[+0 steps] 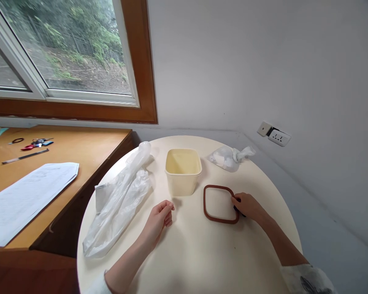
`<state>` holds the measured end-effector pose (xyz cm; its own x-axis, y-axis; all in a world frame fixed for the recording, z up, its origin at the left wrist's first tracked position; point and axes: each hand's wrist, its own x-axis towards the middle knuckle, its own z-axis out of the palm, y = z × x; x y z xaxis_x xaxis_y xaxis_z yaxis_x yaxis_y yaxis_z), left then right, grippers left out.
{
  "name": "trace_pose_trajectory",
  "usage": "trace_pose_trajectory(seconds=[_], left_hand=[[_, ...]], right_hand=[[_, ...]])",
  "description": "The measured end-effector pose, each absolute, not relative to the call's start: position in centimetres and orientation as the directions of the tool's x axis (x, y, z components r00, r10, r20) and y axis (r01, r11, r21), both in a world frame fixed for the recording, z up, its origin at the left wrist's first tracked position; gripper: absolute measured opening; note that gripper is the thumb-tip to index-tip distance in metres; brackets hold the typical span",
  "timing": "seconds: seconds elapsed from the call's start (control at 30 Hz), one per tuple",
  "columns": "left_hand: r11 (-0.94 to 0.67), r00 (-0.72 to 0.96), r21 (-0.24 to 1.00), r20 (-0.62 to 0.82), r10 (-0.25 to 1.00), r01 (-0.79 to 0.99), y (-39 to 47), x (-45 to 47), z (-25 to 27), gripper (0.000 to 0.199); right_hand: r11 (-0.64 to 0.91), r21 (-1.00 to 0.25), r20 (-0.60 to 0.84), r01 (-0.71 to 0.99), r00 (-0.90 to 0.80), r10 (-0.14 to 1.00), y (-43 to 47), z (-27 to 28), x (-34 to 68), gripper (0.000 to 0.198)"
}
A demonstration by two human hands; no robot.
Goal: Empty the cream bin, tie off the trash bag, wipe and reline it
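My right hand [247, 205] is closed on the right side of a brown ring [219, 220], a square frame with rounded corners. Something dark shows beneath those fingers, too hidden to name. To the left, my left hand [161, 215] is curled into a loose fist, with nothing visible in it, just in front of a cream plastic bin [184, 183]. The bin stands upright, and its inside looks bare where I can see it. A crumpled white plastic bag [122, 204] lies left of the bin. Behind the ring is a knotted clear plastic bag [228, 158] with whitish contents.
These things share a round cream table [190, 261] near a white wall with a socket [279, 137]. On the left, a wooden desk [95, 141] carries papers [33, 196], a pen [25, 156] and keys [38, 142], below a window [79, 53].
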<state>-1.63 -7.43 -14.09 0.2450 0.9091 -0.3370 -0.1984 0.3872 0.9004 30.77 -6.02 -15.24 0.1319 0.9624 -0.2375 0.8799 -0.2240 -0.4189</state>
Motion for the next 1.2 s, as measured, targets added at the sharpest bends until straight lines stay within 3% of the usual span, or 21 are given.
trace_pose_trajectory(seconds=[0.2, 0.53, 0.73, 0.87, 0.93, 1.03, 1.1, 1.2], left_hand=[[0.384, 0.238, 0.903, -0.337, 0.911, -0.192, -7.4, -1.7, -14.1, 0.024], [0.395, 0.236, 0.893, -0.345, 0.908, -0.216, -7.3, -1.7, -14.3, 0.024], [0.398, 0.235, 0.893, -0.348, 0.907, -0.212, -7.3, -1.7, -14.0, 0.022], [0.402, 0.227, 0.888, -0.354, 0.907, -0.221, -7.3, -1.6, -13.8, 0.023], [0.404, 0.225, 0.887, -0.357, 0.907, -0.223, -7.3, -1.5, -13.8, 0.023], [0.404, 0.227, 0.887, -0.356, 0.907, -0.224, -7.3, -1.6, -13.9, 0.022], [0.406, 0.230, 0.886, -0.356, 0.906, -0.223, -7.3, -1.7, -14.0, 0.022], [0.411, 0.235, 0.885, -0.360, 0.903, -0.220, -7.3, -1.8, -14.1, 0.023]], right_hand=[[-0.235, -0.426, -0.204, 0.874, 0.161, 0.966, -6.2, -15.1, 30.7, 0.041], [-0.322, -0.597, -0.399, 0.735, 0.077, 0.914, -8.1, -11.7, 33.7, 0.035], [-0.291, -0.617, -0.032, 0.731, 0.346, 0.938, -7.8, -12.1, 35.4, 0.025], [-0.256, -0.679, 0.087, 0.688, 0.421, 0.903, -7.4, -13.1, 36.4, 0.025], [-0.245, -0.790, 0.046, 0.562, 0.453, 0.890, -7.4, -13.3, 36.4, 0.027], [-0.305, -0.938, -0.213, 0.163, 0.423, 0.881, -7.9, -13.2, 35.9, 0.037], [-0.345, -0.935, -0.353, -0.085, 0.336, 0.873, -8.2, -13.2, 35.5, 0.042], [-0.351, -0.910, -0.402, -0.220, 0.265, 0.877, -8.6, -13.6, 35.0, 0.038]])
